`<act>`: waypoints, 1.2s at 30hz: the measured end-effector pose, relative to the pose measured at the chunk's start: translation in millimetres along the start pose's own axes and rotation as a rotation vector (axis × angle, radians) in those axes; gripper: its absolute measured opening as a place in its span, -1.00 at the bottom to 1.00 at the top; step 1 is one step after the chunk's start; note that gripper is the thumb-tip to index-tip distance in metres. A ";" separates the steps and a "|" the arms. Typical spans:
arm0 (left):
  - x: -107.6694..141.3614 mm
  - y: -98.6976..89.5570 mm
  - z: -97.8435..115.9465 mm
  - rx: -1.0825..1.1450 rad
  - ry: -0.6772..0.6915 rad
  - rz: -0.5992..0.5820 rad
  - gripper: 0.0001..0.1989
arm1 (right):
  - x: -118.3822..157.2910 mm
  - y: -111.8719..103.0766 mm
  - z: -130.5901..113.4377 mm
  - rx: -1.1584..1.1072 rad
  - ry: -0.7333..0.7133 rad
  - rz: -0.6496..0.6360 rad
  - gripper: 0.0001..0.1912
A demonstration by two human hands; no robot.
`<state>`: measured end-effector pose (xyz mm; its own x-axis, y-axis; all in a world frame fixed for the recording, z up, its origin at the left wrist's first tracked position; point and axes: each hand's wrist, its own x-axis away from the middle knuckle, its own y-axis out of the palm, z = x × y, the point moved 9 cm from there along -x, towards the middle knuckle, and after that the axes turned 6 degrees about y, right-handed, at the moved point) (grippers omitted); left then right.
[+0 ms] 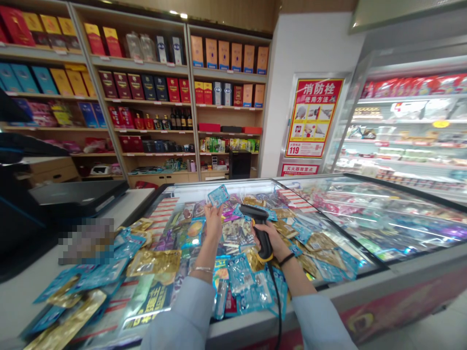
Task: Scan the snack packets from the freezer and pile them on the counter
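My left hand (213, 219) grips a small blue packet (218, 195) by its lower edge, raised above the glass top of a chest freezer (153, 301). In my right hand (270, 237) is a black and yellow barcode scanner (261, 233), its head pointing left toward the packet. A black cable (276, 301) hangs from the scanner's handle over the freezer's front edge. Beneath and between my hands lie blue packets (241, 274) and gold packets (284, 227), spread loosely over the glass. The side of the packet facing away from me is hidden.
More gold packets (155, 262) and blue packets (105, 272) are heaped at the left, partly on the counter (136, 199). A black device (78, 197) stands there. Shelves of boxed goods (160, 87) line the back wall. A refrigerated display (408, 126) is at the right.
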<state>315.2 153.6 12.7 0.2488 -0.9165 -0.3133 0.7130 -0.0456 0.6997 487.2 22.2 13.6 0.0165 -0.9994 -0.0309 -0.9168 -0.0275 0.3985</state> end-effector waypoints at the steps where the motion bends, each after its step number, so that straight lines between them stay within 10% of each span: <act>1: 0.3 -0.4 1.2 -0.017 -0.002 0.009 -0.87 | 0.2 -0.2 0.1 -0.002 0.001 0.003 -0.73; 22: 1.0 -3.0 43.3 0.045 0.045 0.063 -0.88 | 10.2 -11.7 -22.8 -0.074 -0.060 0.032 -0.72; 29: -6.1 -41.6 126.1 0.097 0.127 0.134 -0.87 | 27.5 21.9 -47.1 -0.018 -0.082 0.029 -0.76; 36: -26.4 -146.3 255.0 -0.149 0.306 0.364 -0.86 | 25.3 105.7 -30.2 0.065 -0.035 -0.121 -0.78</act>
<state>37.1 83.1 82.4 0.6640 -0.7028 -0.2554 0.6244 0.3332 0.7064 402.8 -6.6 82.6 0.1157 -0.9874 -0.1075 -0.9328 -0.1452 0.3297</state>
